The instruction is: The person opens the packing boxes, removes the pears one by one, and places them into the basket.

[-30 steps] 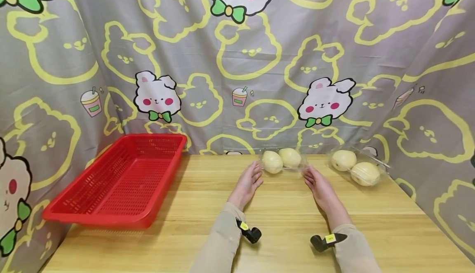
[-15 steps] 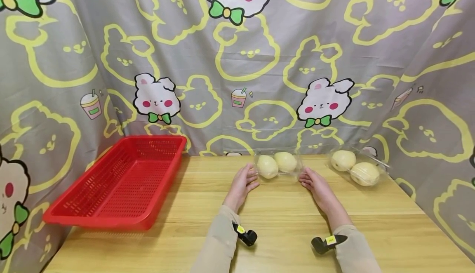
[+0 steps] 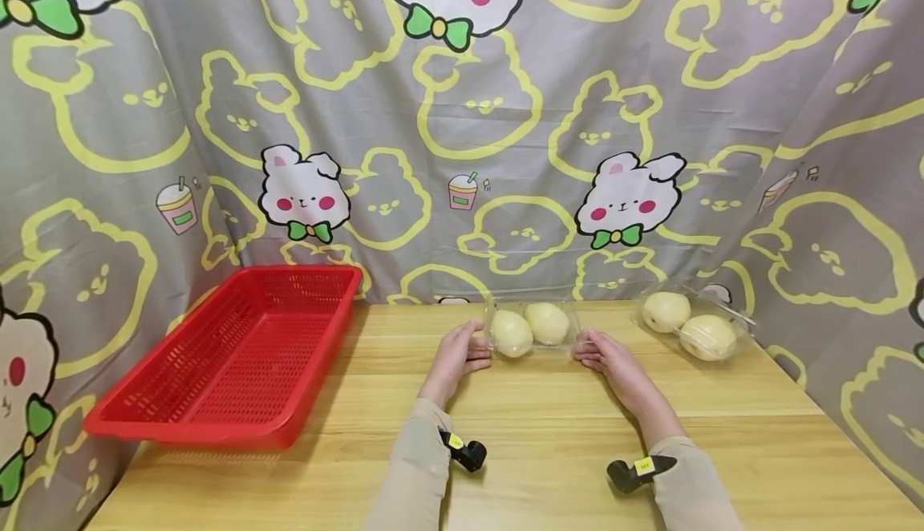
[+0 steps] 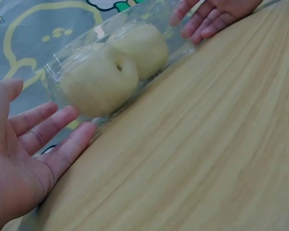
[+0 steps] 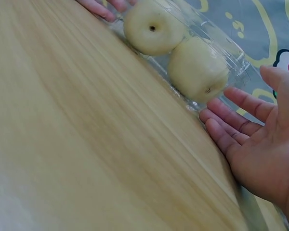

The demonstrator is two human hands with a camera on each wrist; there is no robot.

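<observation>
Two pale yellow pears (image 3: 511, 334) sit side by side in a clear plastic box (image 4: 55, 72) near the back of the wooden table. My left hand (image 3: 453, 361) is at the box's left end, its fingers extended with the fingertips right at the plastic. On the opposite end, my right hand (image 3: 615, 364) holds its fingers nearly straight against the lower edge of the box. Both thumbs stand away from the plastic, as the wrist views show. In the right wrist view each pear (image 5: 200, 70) shows a small dark hollow.
A second clear box with two pears (image 3: 709, 338) lies at the back right of the table (image 3: 534, 427). On the left is a large red plastic basket (image 3: 277, 419) with slotted walls. A grey patterned curtain (image 3: 404, 194) hangs behind and at both sides.
The box of pears between my hands has slid left and slightly toward me. My left hand has shifted left and nearer; my right hand has followed a little.
</observation>
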